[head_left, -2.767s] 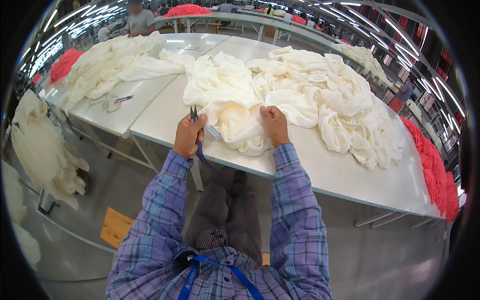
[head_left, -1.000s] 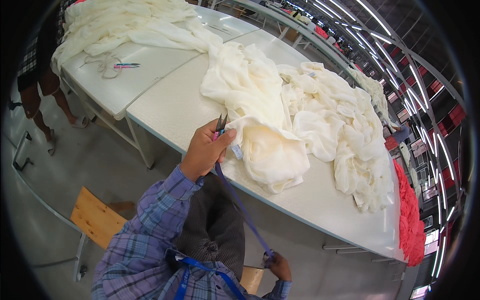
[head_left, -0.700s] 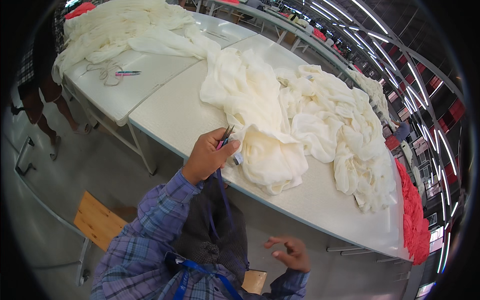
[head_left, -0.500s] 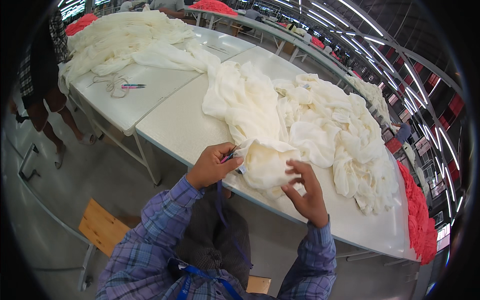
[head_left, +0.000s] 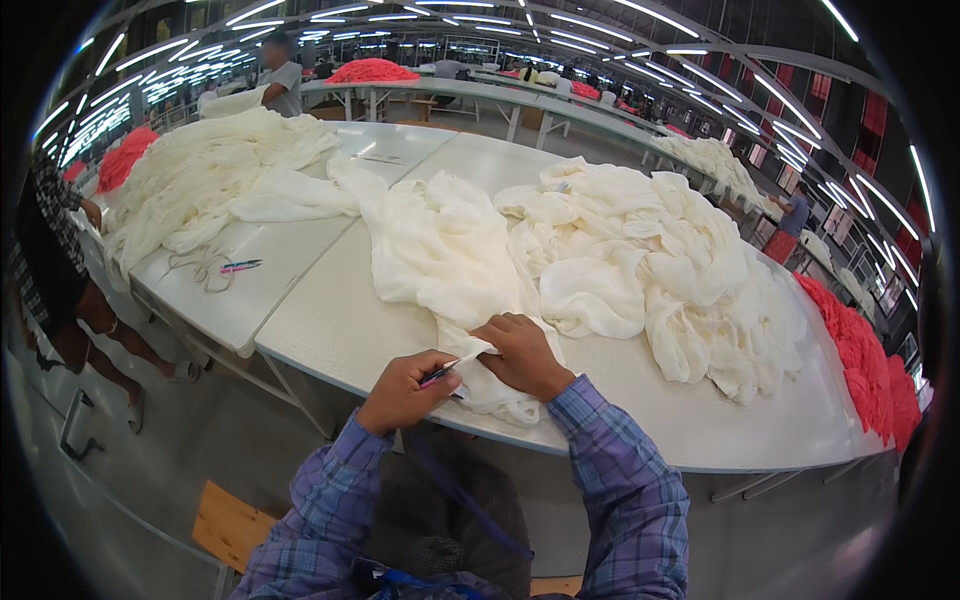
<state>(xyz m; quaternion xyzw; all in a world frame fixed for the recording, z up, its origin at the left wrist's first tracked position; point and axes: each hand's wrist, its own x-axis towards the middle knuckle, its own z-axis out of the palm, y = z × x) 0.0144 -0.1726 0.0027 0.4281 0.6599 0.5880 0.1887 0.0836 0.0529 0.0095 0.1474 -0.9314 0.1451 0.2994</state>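
My left hand (head_left: 408,390) is closed around a small, slim pink-and-dark tool (head_left: 437,376); its exact kind is too small to tell. The same fingertips pinch the edge of a cream garment or cloth (head_left: 440,260) made of thin, crinkled fabric. Close beside it, my right hand (head_left: 522,357) grips the cloth from above, fingers bent into its folds. Between the two hands a bit of fabric is pulled up. The cloth's lower end lies bunched at the table's near edge, and its upper part stretches away across the white table (head_left: 330,300).
A loose cream heap (head_left: 690,260) lies to the right, another cream pile (head_left: 210,180) at the far left. Near that pile are string (head_left: 205,268) and slim pink and blue tools (head_left: 240,266). Red cloth (head_left: 850,350) hangs at the right end. A person (head_left: 65,260) stands left.
My right hand has moved left onto the cloth and closed on it, beside my left hand. The cloth's open, rounded end is now gathered. The view has tilted up and turned.
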